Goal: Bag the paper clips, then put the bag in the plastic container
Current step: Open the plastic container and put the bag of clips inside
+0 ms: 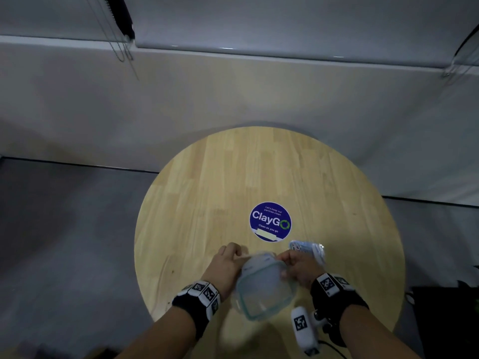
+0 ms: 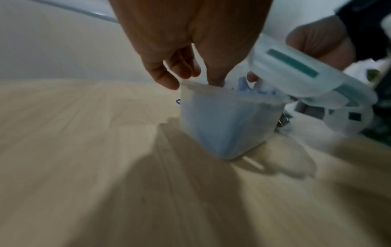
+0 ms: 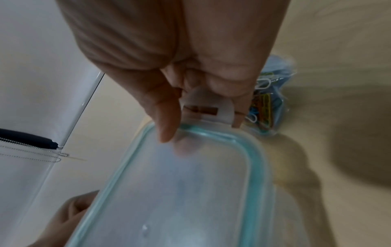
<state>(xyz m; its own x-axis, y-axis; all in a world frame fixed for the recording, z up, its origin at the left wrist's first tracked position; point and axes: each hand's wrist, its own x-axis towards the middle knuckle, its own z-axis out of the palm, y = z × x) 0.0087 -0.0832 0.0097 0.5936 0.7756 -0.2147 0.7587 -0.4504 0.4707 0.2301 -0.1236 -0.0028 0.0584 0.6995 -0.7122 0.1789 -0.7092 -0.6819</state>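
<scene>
A translucent plastic container [image 2: 224,123] stands on the round wooden table [image 1: 220,190], near the front. My left hand [image 1: 230,257] grips its far rim, fingertips [image 2: 214,78] curled over the edge. My right hand [image 1: 293,263] pinches the latch tab [image 3: 208,108] of the teal-rimmed lid [image 1: 267,288] and holds it tilted above the container. The lid hides most of the container in the head view. A clear bag of coloured paper clips [image 1: 307,248] lies on the table just beyond my right hand, also seen as the bag [image 3: 268,100] past the lid.
A round blue "ClayGo" sticker [image 1: 270,221] lies on the table beyond the hands. A grey wall with blind cords [image 1: 121,47] stands behind the table, with dark floor to the left. A white tagged device [image 1: 304,330] hangs by my right wrist.
</scene>
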